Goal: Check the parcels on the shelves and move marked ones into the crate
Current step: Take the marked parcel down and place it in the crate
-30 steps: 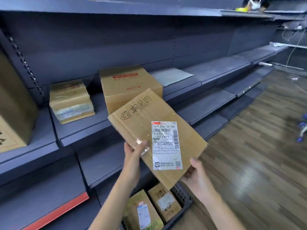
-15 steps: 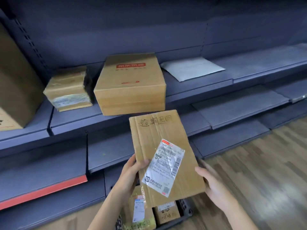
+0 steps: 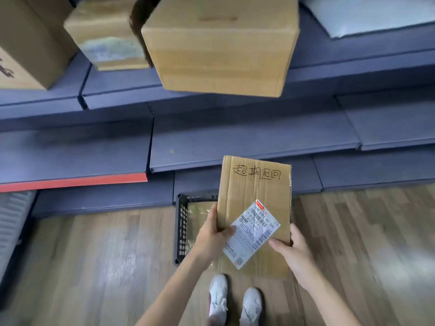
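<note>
- Gripping marked parcel [image 3: 254, 203] at both side edges, left hand [image 3: 213, 234] and right hand [image 3: 295, 250], label upward for checking.
- Held directly above black crate [image 3: 182, 222], presumably for lowering in.

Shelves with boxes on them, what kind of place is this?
Probably a parcel pickup point or small stockroom. Dark metal shelves hold cardboard boxes, the held parcel has a shipping label and handwriting on it, and a black crate on the floor holds more packages.
</note>
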The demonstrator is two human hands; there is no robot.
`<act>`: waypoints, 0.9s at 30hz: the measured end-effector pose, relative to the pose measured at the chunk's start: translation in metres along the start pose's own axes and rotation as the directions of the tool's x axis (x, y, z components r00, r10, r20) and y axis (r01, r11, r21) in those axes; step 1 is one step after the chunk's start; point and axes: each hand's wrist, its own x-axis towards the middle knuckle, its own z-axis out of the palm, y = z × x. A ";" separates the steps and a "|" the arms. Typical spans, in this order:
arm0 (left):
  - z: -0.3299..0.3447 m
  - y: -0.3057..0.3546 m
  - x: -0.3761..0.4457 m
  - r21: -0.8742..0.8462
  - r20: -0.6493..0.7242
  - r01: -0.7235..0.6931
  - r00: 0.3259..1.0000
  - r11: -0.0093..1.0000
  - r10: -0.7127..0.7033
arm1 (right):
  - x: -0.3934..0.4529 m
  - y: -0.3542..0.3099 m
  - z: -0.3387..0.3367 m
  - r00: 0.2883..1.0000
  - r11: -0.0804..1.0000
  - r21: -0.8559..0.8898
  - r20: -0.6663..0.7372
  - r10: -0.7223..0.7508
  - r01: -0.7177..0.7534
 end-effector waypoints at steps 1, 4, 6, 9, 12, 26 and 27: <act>0.002 -0.013 0.007 0.001 0.009 0.025 1.000 1.000 -0.025 | 0.010 0.011 0.002 0.999 0.999 -0.021 -0.033 0.026 -0.026; 0.014 -0.057 0.034 0.036 0.007 0.075 0.997 0.997 -0.075 | 0.042 0.049 0.005 0.985 0.991 -0.085 -0.142 0.094 -0.106; 0.022 -0.089 0.057 0.049 -0.004 0.077 0.997 0.996 -0.077 | 0.068 0.076 0.007 0.972 0.984 -0.108 -0.202 0.121 -0.145; 0.030 -0.130 0.092 0.089 -0.004 0.079 0.997 0.993 -0.079 | 0.109 0.112 0.012 0.958 0.970 -0.132 -0.231 0.172 -0.206; 0.031 -0.169 0.123 0.135 -0.045 0.107 0.994 0.985 -0.101 | 0.146 0.147 0.017 0.952 0.957 -0.174 -0.243 0.188 -0.234; 0.034 -0.291 0.253 0.203 -0.150 0.191 0.975 0.960 -0.163 | 0.289 0.255 0.026 0.963 0.861 -0.464 -0.253 0.095 -0.207; 0.033 -0.296 0.261 0.224 -0.149 0.205 0.973 0.953 -0.174 | 0.298 0.258 0.026 0.963 0.857 -0.473 -0.253 0.092 -0.206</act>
